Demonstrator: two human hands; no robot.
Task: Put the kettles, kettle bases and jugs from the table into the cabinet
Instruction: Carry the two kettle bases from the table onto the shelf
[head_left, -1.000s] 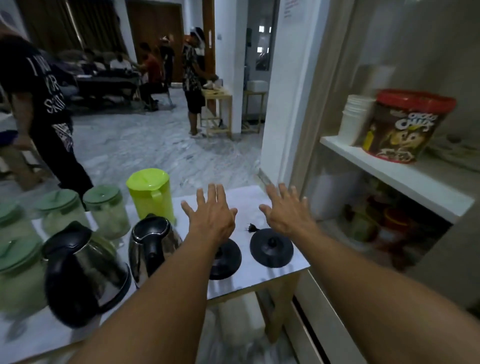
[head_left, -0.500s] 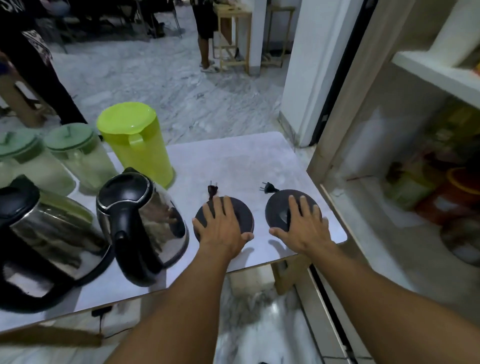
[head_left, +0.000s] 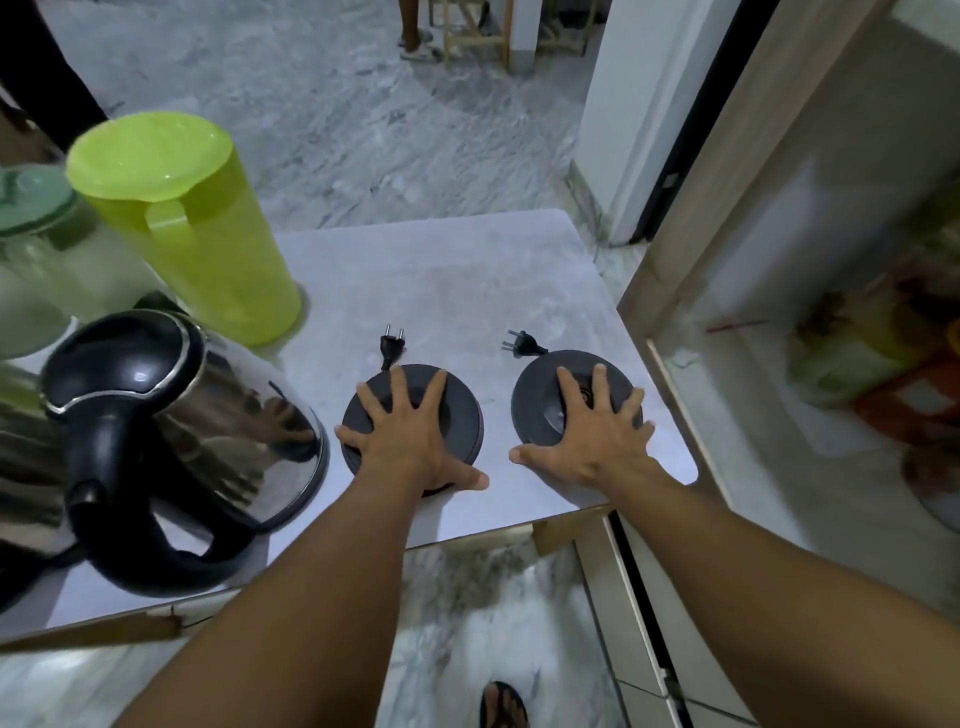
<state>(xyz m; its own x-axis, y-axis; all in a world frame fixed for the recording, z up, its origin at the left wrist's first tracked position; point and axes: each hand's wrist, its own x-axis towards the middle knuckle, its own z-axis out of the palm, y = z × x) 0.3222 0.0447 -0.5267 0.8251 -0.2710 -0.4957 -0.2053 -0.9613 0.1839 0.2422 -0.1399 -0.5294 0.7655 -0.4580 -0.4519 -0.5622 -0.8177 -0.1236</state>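
Observation:
Two black round kettle bases lie on the white table (head_left: 467, 275) near its front right corner. My left hand (head_left: 410, 431) is spread over the left kettle base (head_left: 460, 410), thumb and little finger at its rim. My right hand (head_left: 592, 436) covers the right kettle base (head_left: 535, 395) the same way. Each base has a short cord with a plug (head_left: 390, 345) pointing away from me. A steel kettle (head_left: 208, 415) with a black handle stands left of my left hand. Behind it is a lime-green jug (head_left: 197, 228). The open cabinet (head_left: 753, 415) is at the right.
A clear jug with a green lid (head_left: 47, 249) and part of a second kettle (head_left: 15, 467) sit at the far left. The cabinet's lower shelf holds blurred orange and green items (head_left: 883, 374) toward the back. A person's legs (head_left: 410, 26) stand across the marble floor.
My hands came down from above the table onto the two kettle bases and spread over them. The camera tilted down and moved closer to the table.

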